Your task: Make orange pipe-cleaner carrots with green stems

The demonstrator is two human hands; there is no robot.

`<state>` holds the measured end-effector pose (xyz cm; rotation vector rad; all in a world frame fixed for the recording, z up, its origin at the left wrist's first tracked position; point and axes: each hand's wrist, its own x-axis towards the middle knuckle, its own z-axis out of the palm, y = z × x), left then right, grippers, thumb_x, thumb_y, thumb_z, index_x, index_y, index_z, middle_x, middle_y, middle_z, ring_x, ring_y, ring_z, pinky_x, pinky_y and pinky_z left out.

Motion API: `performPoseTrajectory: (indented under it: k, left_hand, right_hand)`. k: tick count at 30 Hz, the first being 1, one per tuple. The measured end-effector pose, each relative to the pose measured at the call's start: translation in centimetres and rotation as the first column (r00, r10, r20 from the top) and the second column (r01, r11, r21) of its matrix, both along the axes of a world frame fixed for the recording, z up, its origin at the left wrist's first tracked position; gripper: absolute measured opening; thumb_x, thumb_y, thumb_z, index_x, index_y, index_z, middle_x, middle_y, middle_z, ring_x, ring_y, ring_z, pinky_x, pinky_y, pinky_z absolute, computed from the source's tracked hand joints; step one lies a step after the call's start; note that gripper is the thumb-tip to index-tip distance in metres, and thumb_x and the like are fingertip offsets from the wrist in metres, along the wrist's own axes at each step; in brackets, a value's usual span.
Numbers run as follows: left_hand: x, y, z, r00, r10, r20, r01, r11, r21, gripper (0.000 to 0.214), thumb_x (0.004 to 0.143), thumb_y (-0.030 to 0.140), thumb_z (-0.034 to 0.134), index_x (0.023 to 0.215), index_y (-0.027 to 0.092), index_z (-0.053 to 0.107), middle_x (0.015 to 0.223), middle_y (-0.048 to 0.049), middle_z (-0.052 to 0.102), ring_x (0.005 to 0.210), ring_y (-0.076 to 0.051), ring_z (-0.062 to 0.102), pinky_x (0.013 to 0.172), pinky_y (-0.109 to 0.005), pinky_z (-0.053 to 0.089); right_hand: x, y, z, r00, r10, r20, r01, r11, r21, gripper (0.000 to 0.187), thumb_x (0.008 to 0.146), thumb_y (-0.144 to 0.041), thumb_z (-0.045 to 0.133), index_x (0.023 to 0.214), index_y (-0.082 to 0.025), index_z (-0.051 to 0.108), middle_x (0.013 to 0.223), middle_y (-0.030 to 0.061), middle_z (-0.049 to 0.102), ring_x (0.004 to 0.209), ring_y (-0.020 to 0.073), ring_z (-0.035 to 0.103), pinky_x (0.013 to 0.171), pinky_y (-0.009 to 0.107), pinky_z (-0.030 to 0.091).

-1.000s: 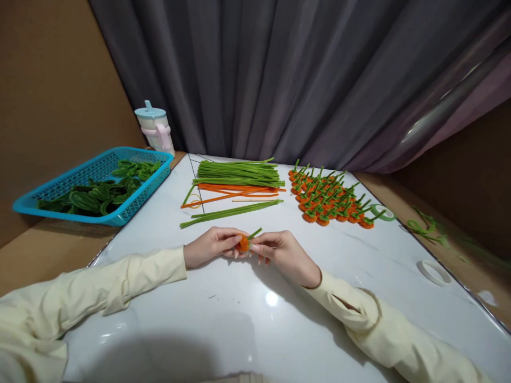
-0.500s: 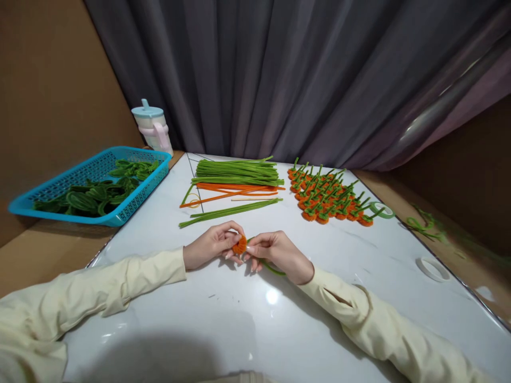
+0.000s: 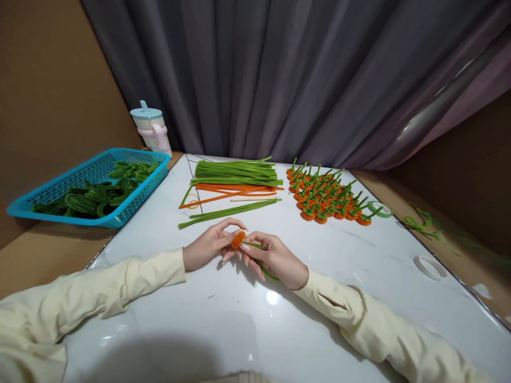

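Note:
Between my two hands, just above the white tabletop, is a small orange pipe-cleaner flower head [image 3: 238, 240]. My left hand [image 3: 209, 246] pinches it from the left with thumb and fingers. From the other side my right hand [image 3: 277, 258] is closed on a green pipe cleaner [image 3: 271, 274], its thumb tip touching the orange head. Part of the green piece shows above the right fingers and below the palm; the spot where green meets orange is mostly hidden. Beyond the hands lie a few loose green pipe cleaners [image 3: 229, 213].
A green pipe-cleaner bundle [image 3: 235, 173] and orange pipe cleaners [image 3: 239, 188] lie farther back. Finished orange pieces with green stems [image 3: 327, 194] stand in rows at right, near tape rolls [image 3: 380, 209]. At left are a blue basket [image 3: 120, 215] of green leaves and a cup [image 3: 150, 130].
The orange flower head has turned from facing me to edge-on and tipped slightly upward. My right hand has shifted a little left, and my left index finger has lifted away and straightened.

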<state>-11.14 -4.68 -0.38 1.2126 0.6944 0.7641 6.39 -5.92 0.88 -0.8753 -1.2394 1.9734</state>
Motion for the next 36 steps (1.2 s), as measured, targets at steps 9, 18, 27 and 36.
performPoseTrajectory:
  k: [9,18,27,36]
  left_hand:
    - [0.3,-0.6,0.4,0.998,0.023,-0.066,-0.018,0.997,0.077,0.037,0.084,0.049,0.047,0.090,0.013,0.048,0.058,-0.0014,0.059,0.044,-0.011,0.056,0.040,-0.021,0.044]
    - [0.5,-1.2,0.1,0.985,0.079,-0.154,-0.045,0.977,0.208,0.033,0.086,0.044,0.047,0.101,0.015,0.047,0.062,0.0026,0.055,0.045,-0.007,0.050,0.043,-0.019,0.043]
    - [0.5,-1.1,0.9,0.998,-0.014,-0.065,0.018,0.998,0.060,0.031,0.084,0.047,0.048,0.089,0.017,0.042,0.062,0.0018,0.059,0.040,-0.006,0.048,0.041,-0.019,0.040]
    - [0.6,-0.9,1.0,0.993,-0.061,-0.103,0.068,0.995,0.070,0.028,0.086,0.044,0.047,0.081,0.017,0.041,0.057,0.0032,0.056,0.039,-0.005,0.045,0.041,-0.017,0.036]
  right_hand:
    - [0.5,0.5,0.1,0.984,-0.083,0.157,0.061,0.989,0.138,0.032,0.064,-0.038,0.073,0.072,-0.015,0.054,0.046,-0.0059,0.054,0.036,0.0057,0.045,0.039,0.018,0.035]
    - [0.5,0.8,0.4,0.986,-0.114,0.124,0.093,0.982,0.163,0.027,0.058,-0.033,0.076,0.068,-0.014,0.059,0.062,-0.0008,0.062,0.057,0.0096,0.054,0.061,0.024,0.042]
    - [1.3,1.0,0.9,0.864,-0.305,0.400,-0.052,0.737,0.674,0.012,0.073,-0.027,0.066,0.073,-0.016,0.060,0.069,0.0002,0.060,0.060,0.0103,0.046,0.058,0.023,0.037]
    - [1.2,0.2,0.4,0.779,-0.442,0.445,-0.408,0.182,0.895,0.015,0.082,-0.008,0.041,0.080,-0.015,0.054,0.068,0.0055,0.056,0.065,0.0166,0.047,0.058,0.026,0.038]
